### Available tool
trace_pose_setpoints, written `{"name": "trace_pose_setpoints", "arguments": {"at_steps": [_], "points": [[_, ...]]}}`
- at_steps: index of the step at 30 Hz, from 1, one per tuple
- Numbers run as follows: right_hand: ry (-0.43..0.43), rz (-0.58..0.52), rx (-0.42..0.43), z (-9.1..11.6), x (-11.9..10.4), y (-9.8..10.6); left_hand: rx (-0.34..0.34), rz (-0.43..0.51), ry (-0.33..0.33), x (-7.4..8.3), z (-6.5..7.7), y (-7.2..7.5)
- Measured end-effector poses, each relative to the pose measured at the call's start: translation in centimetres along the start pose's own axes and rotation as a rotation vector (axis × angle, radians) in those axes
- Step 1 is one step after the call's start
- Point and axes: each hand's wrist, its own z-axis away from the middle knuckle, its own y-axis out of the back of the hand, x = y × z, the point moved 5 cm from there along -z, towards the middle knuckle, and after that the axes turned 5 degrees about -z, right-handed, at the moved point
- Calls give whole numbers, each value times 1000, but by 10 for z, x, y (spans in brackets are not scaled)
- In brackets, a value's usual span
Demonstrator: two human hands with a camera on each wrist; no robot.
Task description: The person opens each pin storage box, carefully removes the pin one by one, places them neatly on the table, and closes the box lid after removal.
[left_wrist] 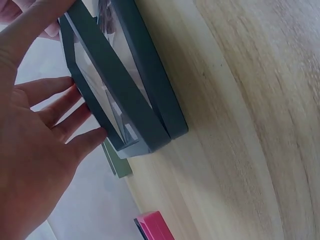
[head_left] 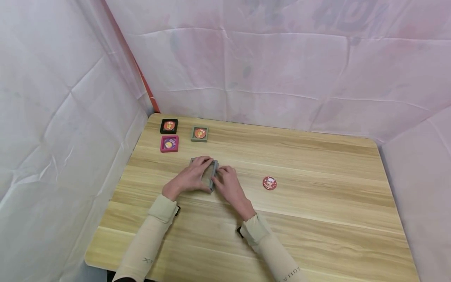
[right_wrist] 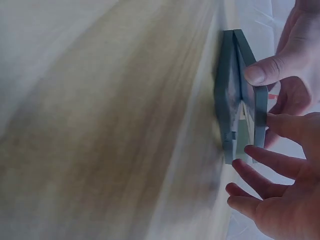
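A grey hinged display case (right_wrist: 226,100) with clear film in its frames stands partly open, its two leaves spread in a narrow V. My left hand (head_left: 192,176) spans the case (head_left: 214,174) and grips its upper leaf by the edges; in the right wrist view its thumb (right_wrist: 256,75) presses that leaf. At the case's right edge, my right hand (head_left: 229,186) pinches the upper leaf between thumb and index finger, the other fingers spread apart. The left wrist view shows the left fingers (left_wrist: 60,107) along the leaf's rim. A round red cartoon token (head_left: 269,183) lies to the right.
At the back left are a black framed case (head_left: 162,130), a pink framed case (head_left: 162,149) and a grey-green framed case (head_left: 192,139), each with a round token inside. White cloth walls (head_left: 282,74) border the wooden table (head_left: 327,188) at the back and sides.
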Motion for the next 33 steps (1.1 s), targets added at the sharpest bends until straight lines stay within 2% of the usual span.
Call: {"name": "trace_pose_setpoints", "arguments": {"at_steps": [8, 14, 25, 33], "points": [[-39, -14, 5, 1, 8, -5, -37, -103, 48, 3, -5, -8], [-48, 7, 6, 1, 11, -6, -56, -133, 94, 5, -6, -12], [-7, 32, 45, 2, 12, -6, -55, -157, 72, 7, -9, -11], [-33, 68, 27, 1, 11, -7, -64, -173, 71, 7, -10, -12]]}}
